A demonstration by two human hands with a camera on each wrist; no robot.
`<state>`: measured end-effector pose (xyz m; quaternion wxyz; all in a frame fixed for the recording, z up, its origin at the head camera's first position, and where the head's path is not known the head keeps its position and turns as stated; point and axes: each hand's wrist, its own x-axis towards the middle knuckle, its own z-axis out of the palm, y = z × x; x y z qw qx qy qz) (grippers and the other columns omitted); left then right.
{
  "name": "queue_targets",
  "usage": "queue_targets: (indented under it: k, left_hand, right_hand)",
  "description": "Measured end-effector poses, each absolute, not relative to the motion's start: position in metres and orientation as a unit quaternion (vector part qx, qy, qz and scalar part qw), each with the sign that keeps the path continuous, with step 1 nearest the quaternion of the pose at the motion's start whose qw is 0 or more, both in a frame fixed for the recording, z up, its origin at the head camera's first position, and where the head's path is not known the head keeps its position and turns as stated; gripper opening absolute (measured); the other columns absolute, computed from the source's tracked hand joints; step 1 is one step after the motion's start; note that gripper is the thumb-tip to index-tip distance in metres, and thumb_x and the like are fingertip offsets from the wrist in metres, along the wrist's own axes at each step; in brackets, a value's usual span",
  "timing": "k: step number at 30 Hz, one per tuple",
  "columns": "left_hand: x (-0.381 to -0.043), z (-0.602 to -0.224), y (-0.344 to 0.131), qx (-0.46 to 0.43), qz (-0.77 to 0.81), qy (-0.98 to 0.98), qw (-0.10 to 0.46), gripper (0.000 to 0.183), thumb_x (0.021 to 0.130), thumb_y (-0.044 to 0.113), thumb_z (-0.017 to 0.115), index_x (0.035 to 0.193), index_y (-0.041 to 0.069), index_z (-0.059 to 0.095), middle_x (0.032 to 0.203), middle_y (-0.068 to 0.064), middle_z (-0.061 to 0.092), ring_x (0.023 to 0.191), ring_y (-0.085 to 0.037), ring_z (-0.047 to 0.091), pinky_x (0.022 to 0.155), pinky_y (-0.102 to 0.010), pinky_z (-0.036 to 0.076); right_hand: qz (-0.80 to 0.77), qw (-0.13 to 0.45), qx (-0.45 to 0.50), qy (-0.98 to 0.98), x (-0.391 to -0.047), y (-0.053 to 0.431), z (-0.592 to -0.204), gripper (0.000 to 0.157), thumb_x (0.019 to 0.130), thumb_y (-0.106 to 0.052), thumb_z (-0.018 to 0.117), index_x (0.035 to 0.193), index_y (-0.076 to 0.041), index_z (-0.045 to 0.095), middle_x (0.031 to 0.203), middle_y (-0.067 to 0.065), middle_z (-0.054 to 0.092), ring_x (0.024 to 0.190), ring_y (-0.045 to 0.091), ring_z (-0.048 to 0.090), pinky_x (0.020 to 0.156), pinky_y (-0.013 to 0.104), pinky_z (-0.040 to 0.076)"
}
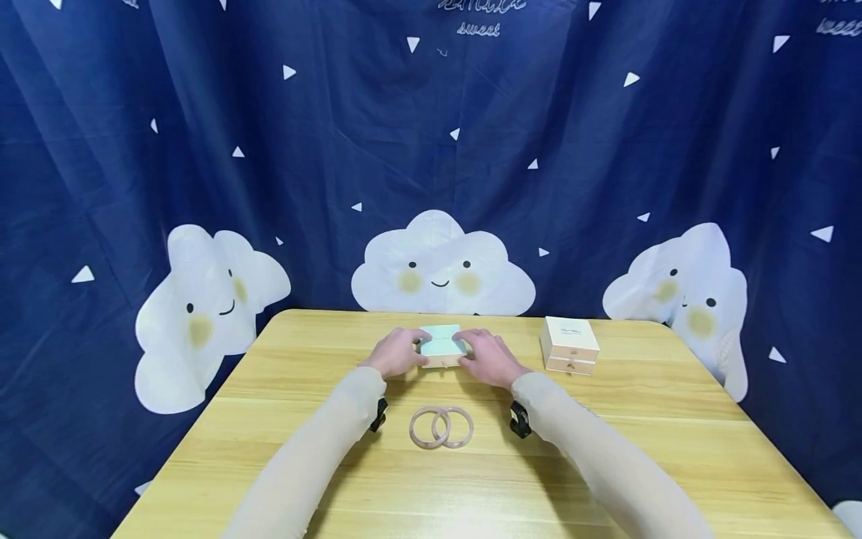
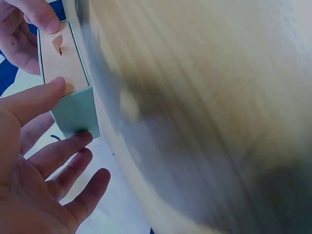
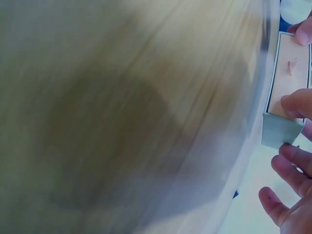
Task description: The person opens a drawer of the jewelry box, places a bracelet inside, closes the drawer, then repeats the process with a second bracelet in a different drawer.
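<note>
A mint-green drawer box (image 1: 442, 342) with a pale peach front lies at the far middle of the table, between both hands. My left hand (image 1: 397, 353) grips its left end, with the thumb on the drawer front (image 2: 63, 63) and fingers against the green casing. On the right end, my right hand (image 1: 493, 359) holds it likewise, its thumb on the peach front in the right wrist view. A small pull tab (image 3: 292, 66) sticks out between the thumbs. Nearer to me lie two pinkish bangles, the left one (image 1: 412, 428) overlapping the right one (image 1: 471, 428).
At the back right stands a white block (image 1: 571, 340) of two stacked drawer fronts with small tabs. The wooden table (image 1: 283, 449) ends at a dark blue curtain (image 1: 438, 112) with white clouds. Black wrist devices (image 1: 520, 421) sit under both sleeves.
</note>
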<state>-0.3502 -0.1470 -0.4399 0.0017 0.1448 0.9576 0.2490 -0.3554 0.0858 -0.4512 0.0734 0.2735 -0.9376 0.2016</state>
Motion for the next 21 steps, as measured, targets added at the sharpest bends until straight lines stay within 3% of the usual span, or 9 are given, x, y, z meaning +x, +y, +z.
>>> queue_targets:
  k: [9, 21]
  left_hand:
    - [-0.343, -0.424, -0.164, 0.151, 0.278, 0.949, 0.018, 0.050, 0.087, 0.023, 0.078, 0.135, 0.019, 0.065, 0.136, -0.009, 0.064, 0.128, -0.029, 0.058, 0.107, -0.047, 0.046]
    - [-0.331, -0.413, -0.191, 0.145, 0.309, 0.939, 0.030, 0.049, 0.087, 0.020, 0.080, 0.133, 0.018, 0.066, 0.138, -0.008, 0.063, 0.132, -0.030, 0.055, 0.109, -0.049, 0.044]
  right_hand:
    - [0.224, 0.081, 0.276, -0.931, -0.348, 0.071, -0.441, 0.047, 0.091, -0.024, 0.073, 0.136, -0.015, 0.061, 0.140, 0.007, 0.061, 0.131, 0.030, 0.053, 0.109, 0.051, 0.043]
    - [0.255, 0.080, 0.262, -0.927, -0.334, 0.044, -0.432, 0.049, 0.085, -0.018, 0.078, 0.132, -0.013, 0.064, 0.136, 0.010, 0.063, 0.130, 0.033, 0.054, 0.108, 0.052, 0.044]
